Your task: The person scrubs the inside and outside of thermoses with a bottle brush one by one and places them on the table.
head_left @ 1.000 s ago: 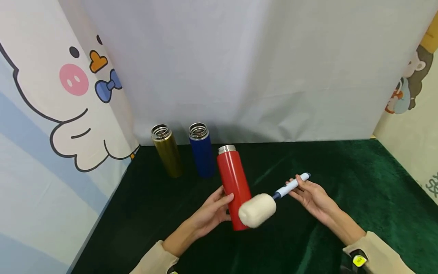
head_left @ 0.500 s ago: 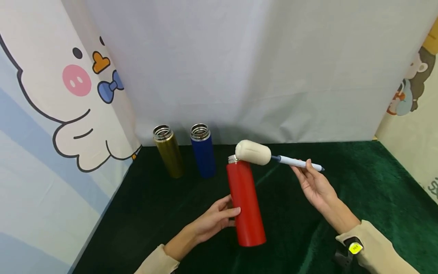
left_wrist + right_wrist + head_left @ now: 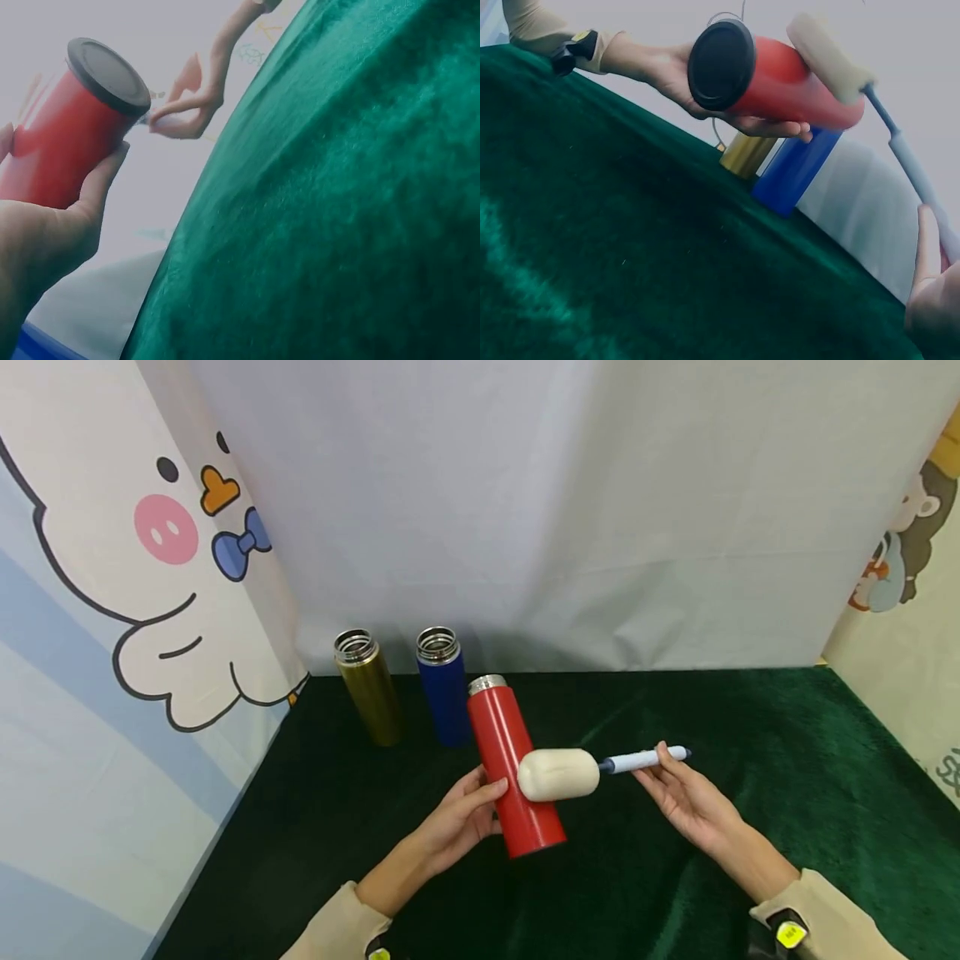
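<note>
My left hand (image 3: 456,827) grips a red bottle (image 3: 498,722) by its lower half and holds it up, tilted. Its steel neck points away to the upper left; a dark base (image 3: 112,71) shows in the left wrist view. Between thumb and fingers, my right hand (image 3: 696,806) pinches the pale blue handle of a sponge bottle brush (image 3: 633,762). The brush's cream sponge head (image 3: 558,774) lies across the bottle's side, below the neck; in the right wrist view the sponge (image 3: 829,60) appears against the red wall. The inside of the red bottle is hidden.
A gold bottle (image 3: 371,702) and a blue bottle (image 3: 444,702), both lidless, stand upright at the back left. Dark green cloth (image 3: 750,718) covers the table. A pale curtain (image 3: 525,527) rises behind, with printed cartoon panels at both sides.
The sponge head went from the bottle's base up to its neck, then down to the middle of its side. The red bottle dipped to the right and came back up left.
</note>
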`<act>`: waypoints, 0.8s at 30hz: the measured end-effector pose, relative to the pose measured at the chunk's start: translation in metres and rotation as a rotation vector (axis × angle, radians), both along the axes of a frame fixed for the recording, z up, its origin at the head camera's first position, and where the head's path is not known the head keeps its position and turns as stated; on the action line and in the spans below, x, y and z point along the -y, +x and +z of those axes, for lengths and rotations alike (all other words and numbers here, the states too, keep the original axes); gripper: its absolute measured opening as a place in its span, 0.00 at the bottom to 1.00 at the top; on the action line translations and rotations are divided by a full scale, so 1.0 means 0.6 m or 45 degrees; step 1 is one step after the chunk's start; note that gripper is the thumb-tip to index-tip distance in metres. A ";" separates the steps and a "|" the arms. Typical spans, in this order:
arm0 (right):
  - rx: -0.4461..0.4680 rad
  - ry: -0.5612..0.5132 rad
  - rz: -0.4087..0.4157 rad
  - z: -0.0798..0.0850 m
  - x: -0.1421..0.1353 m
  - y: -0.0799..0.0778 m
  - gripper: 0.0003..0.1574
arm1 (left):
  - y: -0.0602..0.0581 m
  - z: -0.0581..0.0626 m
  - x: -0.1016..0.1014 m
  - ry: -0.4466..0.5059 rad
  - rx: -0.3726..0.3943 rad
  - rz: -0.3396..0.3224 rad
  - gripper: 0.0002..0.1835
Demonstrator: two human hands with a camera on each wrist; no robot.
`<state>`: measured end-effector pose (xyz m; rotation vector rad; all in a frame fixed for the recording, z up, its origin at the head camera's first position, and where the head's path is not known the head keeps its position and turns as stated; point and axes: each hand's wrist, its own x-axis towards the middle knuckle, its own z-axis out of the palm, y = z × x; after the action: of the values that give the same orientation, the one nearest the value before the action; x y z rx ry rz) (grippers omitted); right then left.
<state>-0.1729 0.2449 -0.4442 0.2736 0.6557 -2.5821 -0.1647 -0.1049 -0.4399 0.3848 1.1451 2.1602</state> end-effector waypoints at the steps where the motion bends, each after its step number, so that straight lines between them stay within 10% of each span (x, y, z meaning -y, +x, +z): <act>1: -0.005 0.020 0.006 -0.003 -0.001 0.002 0.10 | -0.001 -0.001 0.002 0.009 -0.006 0.002 0.30; 12: -0.004 0.241 0.032 -0.013 -0.012 0.001 0.12 | -0.008 -0.007 0.000 -0.037 0.009 0.112 0.27; 24: 0.098 -0.126 -0.124 0.026 0.011 -0.037 0.07 | 0.004 -0.006 -0.018 -0.193 0.010 -0.072 0.35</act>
<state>-0.1951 0.2384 -0.4287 0.3794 0.4970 -2.6717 -0.1620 -0.0943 -0.4438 0.3364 1.2692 2.0096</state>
